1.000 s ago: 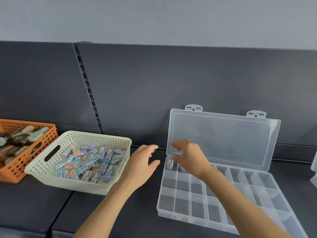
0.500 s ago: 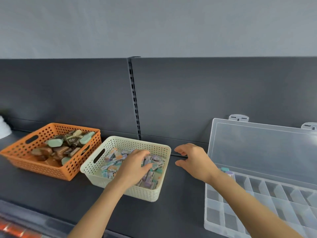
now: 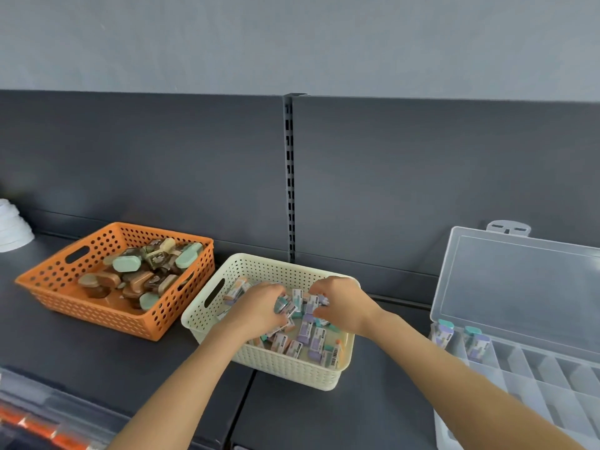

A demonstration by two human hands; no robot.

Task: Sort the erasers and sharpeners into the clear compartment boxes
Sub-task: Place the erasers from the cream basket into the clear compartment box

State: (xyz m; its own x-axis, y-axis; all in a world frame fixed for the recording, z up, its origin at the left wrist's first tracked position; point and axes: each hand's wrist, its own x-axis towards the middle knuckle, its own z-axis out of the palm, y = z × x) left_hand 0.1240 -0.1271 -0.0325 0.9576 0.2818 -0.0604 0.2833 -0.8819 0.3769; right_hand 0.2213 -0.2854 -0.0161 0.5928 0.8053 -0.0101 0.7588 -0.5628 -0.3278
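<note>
My two forearms enter from the near edge and meet over the cream basket (image 3: 285,368), which stands on the dark shelf (image 3: 81,352) and serves as reference here. Inside this basket lies a loose pile of erasers (image 3: 311,336) in purple, teal and orange paper sleeves, and both hands are lowered into it. My left hand (image 3: 259,308) is at the left-centre of the pile, its fingers (image 3: 276,298) clenched round some of the erasers. My right hand (image 3: 344,306) is at the right-rear of the pile, its fingers (image 3: 319,295) curled down onto the sleeves; whether they are grasping one I cannot tell. To the right of the cream basket, apart from it, is the clear compartment box (image 3: 535,384) with its lid (image 3: 526,284) raised. Two sleeved erasers stand upright in the box's rear-left compartments, one (image 3: 443,334) nearest the basket and one (image 3: 475,344) in the next compartment over. To the left of the cream basket and slightly further back, just beside it, is the orange basket (image 3: 97,306) holding the sharpeners (image 3: 139,274) in brown, green and cream. Behind the cream basket a slotted upright (image 3: 290,177) runs up the dark back panel.
</note>
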